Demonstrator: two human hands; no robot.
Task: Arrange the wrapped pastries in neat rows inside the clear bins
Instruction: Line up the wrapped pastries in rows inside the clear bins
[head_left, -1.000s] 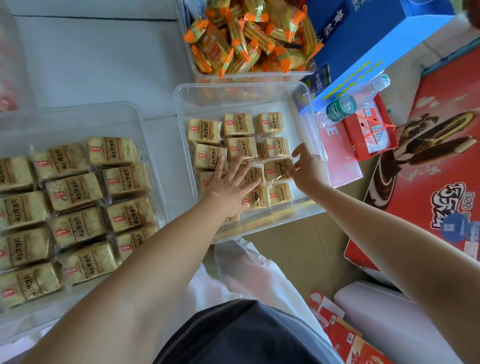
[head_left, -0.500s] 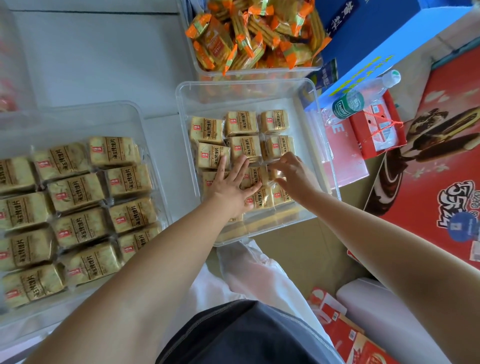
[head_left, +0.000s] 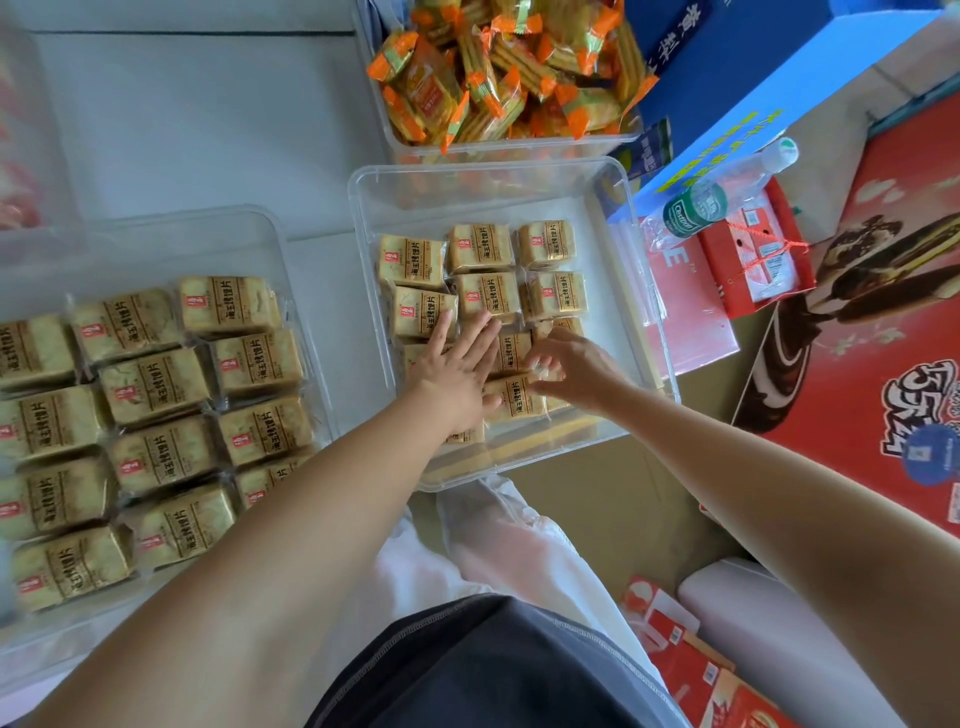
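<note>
A clear bin (head_left: 363, 218) in the middle holds several golden wrapped pastries (head_left: 480, 248) laid in rows of three. My left hand (head_left: 457, 364) lies flat with straight fingers on the pastries of the left and middle columns. My right hand (head_left: 566, 366) has curled fingers pinching the wrapper edge of a pastry (head_left: 514, 397) near the bin's front right. A second clear bin (head_left: 260, 218) at the left holds several of the same pastries (head_left: 156, 384) in rows.
A bin of orange-wrapped snacks (head_left: 498, 67) stands behind the middle bin. A blue box (head_left: 748, 73), a water bottle (head_left: 722, 192), a small red box (head_left: 753, 260) and a large red carton (head_left: 893, 332) crowd the right side. White trousers and red packaging (head_left: 691, 670) lie below.
My right hand moved left from the bin's right wall into the bin and took hold of a pastry's wrapper. My left hand stayed flat on the pastries.
</note>
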